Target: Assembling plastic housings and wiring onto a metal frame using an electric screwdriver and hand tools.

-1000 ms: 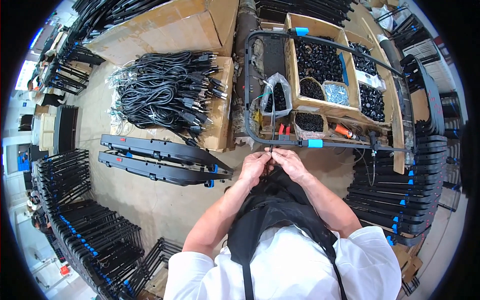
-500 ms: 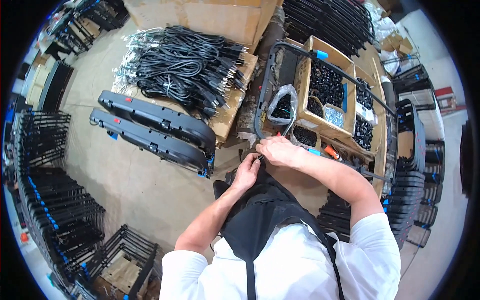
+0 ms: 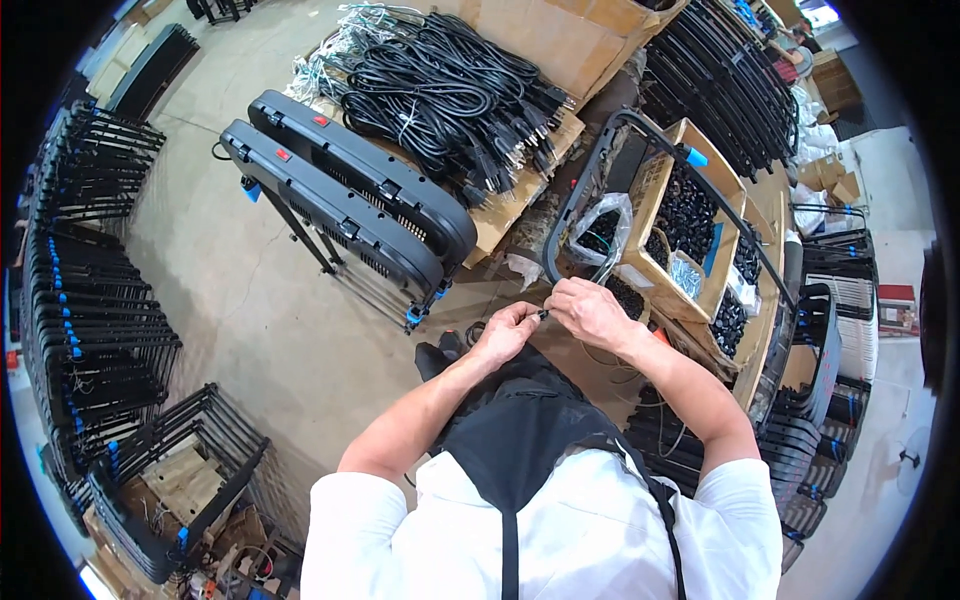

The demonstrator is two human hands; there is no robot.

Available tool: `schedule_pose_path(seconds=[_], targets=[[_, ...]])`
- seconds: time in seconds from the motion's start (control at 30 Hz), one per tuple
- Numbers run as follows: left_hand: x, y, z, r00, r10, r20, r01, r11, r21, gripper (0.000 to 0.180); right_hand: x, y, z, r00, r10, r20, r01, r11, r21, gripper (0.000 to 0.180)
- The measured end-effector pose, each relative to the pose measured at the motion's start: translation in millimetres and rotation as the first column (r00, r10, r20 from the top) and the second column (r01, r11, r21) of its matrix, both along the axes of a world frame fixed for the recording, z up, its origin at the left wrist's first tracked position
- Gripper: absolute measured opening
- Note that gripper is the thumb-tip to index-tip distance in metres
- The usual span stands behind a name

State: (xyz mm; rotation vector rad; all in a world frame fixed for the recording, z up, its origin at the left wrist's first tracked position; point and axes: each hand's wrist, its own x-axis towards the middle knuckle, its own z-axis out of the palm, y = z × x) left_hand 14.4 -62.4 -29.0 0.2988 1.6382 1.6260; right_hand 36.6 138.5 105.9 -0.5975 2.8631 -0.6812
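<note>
My left hand (image 3: 506, 332) and my right hand (image 3: 592, 312) meet in front of my black apron (image 3: 535, 440), fingertips pinched close together. Between them is a small, dark, wire-like piece (image 3: 543, 314) with a hint of green; its exact kind is too small to make out. Just beyond my right hand, the curved end of a black tubular frame (image 3: 552, 255) with a blue clip (image 3: 695, 157) leans over the parts boxes. Beside that curve sits a clear plastic bag (image 3: 605, 225) with dark contents.
A cardboard parts box (image 3: 650, 272) holds black pieces and silver screws (image 3: 686, 275). Bundled black power cables (image 3: 440, 95) lie on cardboard. Two black housings (image 3: 335, 205) on legs stand to the left. Stacked black frames line the left (image 3: 110, 290) and right (image 3: 800, 450).
The view has shifted, so the cables, housings and boxes sit differently in it. My hands have drawn slightly apart, and the small dark piece between them shows more clearly.
</note>
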Motion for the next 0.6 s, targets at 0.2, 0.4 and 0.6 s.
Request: schedule_pose_path(seconds=[0.2, 0.4, 0.6], targets=[[-10, -4, 34, 0.975, -0.018, 0.22, 0.028, 0.999, -0.042, 0.021, 2, 2, -7, 0.995, 0.067, -0.073, -0.069, 0.997, -0.031, 0.019], [-12, -4, 37, 0.965, 0.004, 0.262, 0.013, 0.998, -0.061, 0.019, -6, 5, -12, 0.989, 0.108, -0.102, -0.112, 0.993, -0.04, 0.016], [-13, -3, 38, 0.965, 0.012, 0.264, 0.007, 0.998, -0.069, 0.018, -13, 3, -16, 0.993, 0.117, 0.013, -0.116, 0.993, -0.023, 0.012]])
